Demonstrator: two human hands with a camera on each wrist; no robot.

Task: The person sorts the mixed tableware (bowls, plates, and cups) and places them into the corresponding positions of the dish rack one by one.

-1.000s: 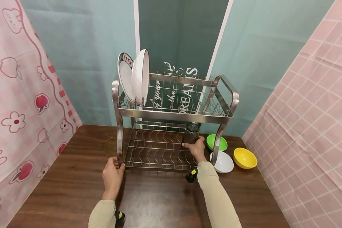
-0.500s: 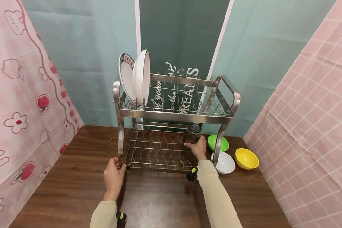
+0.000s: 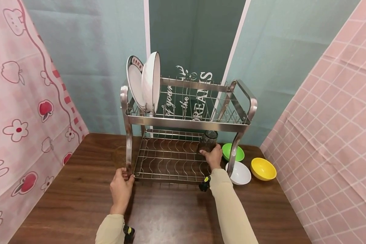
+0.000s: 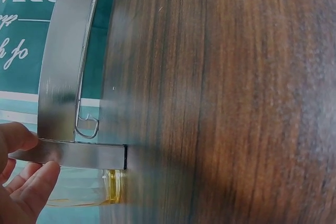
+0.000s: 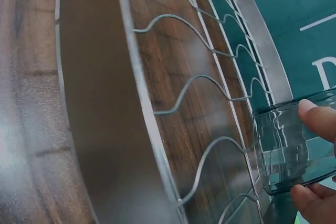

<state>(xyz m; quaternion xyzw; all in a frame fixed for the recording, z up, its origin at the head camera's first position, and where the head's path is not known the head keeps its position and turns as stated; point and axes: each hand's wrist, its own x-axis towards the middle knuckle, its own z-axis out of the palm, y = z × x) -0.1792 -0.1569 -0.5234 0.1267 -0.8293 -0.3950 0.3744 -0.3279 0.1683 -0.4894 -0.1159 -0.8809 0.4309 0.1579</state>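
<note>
A two-tier metal dish rack (image 3: 187, 122) stands on the table. My left hand (image 3: 121, 188) pinches the foot of its front left leg; in the left wrist view the thumb and fingers (image 4: 39, 187) lie on either side of the metal bar (image 4: 86, 155). My right hand (image 3: 213, 157) grips a dark see-through drinking glass (image 3: 209, 137) over the right end of the lower wire tier (image 3: 167, 156). From the right wrist, the ribbed glass (image 5: 286, 145) shows its end close against the wires, with thumb and fingers around its side.
A white plate (image 3: 135, 81) and a white bowl (image 3: 150, 83) stand on edge at the upper tier's left. Green (image 3: 231, 153), white (image 3: 240, 173) and yellow (image 3: 263, 169) bowls sit right of the rack. A transparent amber vessel (image 3: 118, 156) is behind the left leg.
The right hand has shifted the glass slightly to the right and farther back over the lower tier. The left hand keeps its place at the rack leg.
</note>
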